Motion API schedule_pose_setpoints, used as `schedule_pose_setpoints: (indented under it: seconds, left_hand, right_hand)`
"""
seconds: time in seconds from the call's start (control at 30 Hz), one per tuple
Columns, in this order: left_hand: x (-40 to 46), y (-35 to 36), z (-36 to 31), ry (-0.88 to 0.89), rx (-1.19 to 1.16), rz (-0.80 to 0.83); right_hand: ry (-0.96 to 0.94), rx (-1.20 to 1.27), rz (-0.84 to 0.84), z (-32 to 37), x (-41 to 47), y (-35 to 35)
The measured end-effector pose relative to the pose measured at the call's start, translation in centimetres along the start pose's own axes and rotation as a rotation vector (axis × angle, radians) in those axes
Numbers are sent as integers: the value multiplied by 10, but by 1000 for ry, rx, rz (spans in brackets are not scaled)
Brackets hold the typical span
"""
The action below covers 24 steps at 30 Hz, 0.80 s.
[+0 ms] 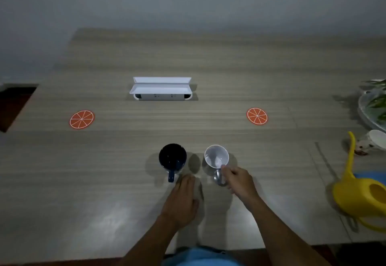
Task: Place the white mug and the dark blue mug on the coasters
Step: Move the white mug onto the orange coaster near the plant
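The dark blue mug stands upright near the table's front middle, its handle pointing toward me. My left hand lies just behind and to the right of that handle, fingers together, holding nothing. The white mug stands to the right of the blue one. My right hand is at its handle, thumb on the rim and fingers curled around the handle. Two orange-slice coasters lie farther back: the left coaster and the right coaster, both bare.
A white open-lidded socket box sits in the wooden table at the middle back. A yellow watering can, a white cup and a plant dish crowd the right edge. A dark cut-out is at the left.
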<state>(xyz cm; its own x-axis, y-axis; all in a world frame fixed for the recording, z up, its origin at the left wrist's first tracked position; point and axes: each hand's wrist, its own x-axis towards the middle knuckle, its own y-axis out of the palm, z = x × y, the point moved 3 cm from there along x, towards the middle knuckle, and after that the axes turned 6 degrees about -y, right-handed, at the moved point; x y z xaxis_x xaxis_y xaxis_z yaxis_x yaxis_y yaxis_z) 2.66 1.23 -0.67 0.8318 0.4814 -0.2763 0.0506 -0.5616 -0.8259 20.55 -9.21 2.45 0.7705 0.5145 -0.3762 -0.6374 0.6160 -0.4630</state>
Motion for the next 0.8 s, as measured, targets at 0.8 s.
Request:
schedule_pose_setpoints:
  seconds: [0.8]
  left_hand:
    - [24, 24, 8, -196, 70, -113]
  right_hand:
    - [259, 332, 101, 4, -6, 25]
